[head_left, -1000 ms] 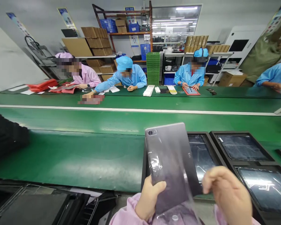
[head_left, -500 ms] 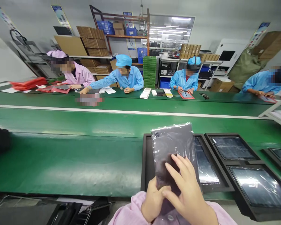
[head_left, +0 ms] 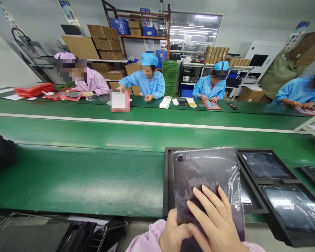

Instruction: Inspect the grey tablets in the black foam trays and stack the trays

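Note:
A dark grey tablet (head_left: 207,168) in a clear plastic film is held up in front of me, its back and corner camera facing me. My left hand (head_left: 174,231) grips the lower left edge, thumb across the back; its other fingers are hidden behind. My right hand (head_left: 216,222) lies flat on the film with its fingers spread. Behind the tablet is a black tray (head_left: 168,182), partly covered from view. Another black tray (head_left: 285,181) on the right holds two tablets, screens up.
A green bench (head_left: 94,182) runs across, with a white strip (head_left: 147,122) along it. Co-workers in blue and pink sit opposite. Black bins (head_left: 28,234) lie below the bench at lower left. A dark object (head_left: 0,154) stands at the left edge.
The tablet has turned more squarely toward me and come closer, and its film now shows more creases. My right hand stays on its back. Opposite, a co-worker's red-edged item has moved right.

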A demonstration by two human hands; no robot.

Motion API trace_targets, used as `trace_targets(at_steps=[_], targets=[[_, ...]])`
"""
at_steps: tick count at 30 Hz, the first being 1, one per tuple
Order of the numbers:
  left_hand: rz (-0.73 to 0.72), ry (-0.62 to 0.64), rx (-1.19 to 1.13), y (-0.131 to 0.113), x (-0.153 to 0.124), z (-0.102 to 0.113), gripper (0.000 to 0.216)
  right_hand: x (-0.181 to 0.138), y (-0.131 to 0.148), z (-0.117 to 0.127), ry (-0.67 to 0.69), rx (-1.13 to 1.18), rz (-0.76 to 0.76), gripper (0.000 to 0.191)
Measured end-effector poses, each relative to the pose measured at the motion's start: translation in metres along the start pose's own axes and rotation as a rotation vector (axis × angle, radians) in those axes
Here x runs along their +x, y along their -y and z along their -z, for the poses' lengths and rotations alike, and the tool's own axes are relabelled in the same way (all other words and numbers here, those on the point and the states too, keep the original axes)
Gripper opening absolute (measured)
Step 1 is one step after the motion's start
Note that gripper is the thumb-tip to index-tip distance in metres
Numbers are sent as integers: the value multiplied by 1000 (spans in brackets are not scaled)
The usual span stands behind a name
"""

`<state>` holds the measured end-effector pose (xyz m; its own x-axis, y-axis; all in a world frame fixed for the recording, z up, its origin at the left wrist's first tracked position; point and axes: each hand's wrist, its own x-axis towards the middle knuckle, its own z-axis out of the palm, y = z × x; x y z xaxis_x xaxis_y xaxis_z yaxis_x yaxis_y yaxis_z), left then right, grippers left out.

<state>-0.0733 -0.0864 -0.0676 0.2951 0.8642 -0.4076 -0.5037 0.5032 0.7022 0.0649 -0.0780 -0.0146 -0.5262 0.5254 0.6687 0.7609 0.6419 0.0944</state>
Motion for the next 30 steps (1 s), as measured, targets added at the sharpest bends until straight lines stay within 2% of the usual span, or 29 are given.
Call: trace_targets(at_steps=[8,10,12,13,15,17,19,20,21,24,27,30], targets=[[7,-40,92,5,-8,3,26,-7,3,-3,3,34,-9,25],[-42,-26,173,4,-6,0,30,-10,10,-8,12,72,-73,38],[-212,38,370,2,0,-5,40,-14,14,-14,13,137,-254,60],[-328,98,502,0,4,-9,47,-16,14,-17,3,192,-394,66],[-520,270,762,-2,14,-17,59,-18,3,-23,-60,318,-736,62],[-567,439,921,-4,23,-22,70,-21,-21,-30,-191,442,-1066,54],[-534,485,960,-5,28,-22,71,-26,-52,-41,-345,587,-1267,58],[-516,438,947,-6,29,-18,67,-29,-66,-49,-386,666,-1318,61],[-506,354,923,-6,31,-13,61,-32,-79,-58,-356,732,-1339,64],[-505,65,849,-5,40,16,42,-43,-100,-95,-90,762,-1288,58],[-494,-133,891,3,57,51,40,-45,-93,-130,49,651,-1227,40],[-394,-287,1013,19,73,77,55,-37,-78,-139,79,566,-1127,26]])
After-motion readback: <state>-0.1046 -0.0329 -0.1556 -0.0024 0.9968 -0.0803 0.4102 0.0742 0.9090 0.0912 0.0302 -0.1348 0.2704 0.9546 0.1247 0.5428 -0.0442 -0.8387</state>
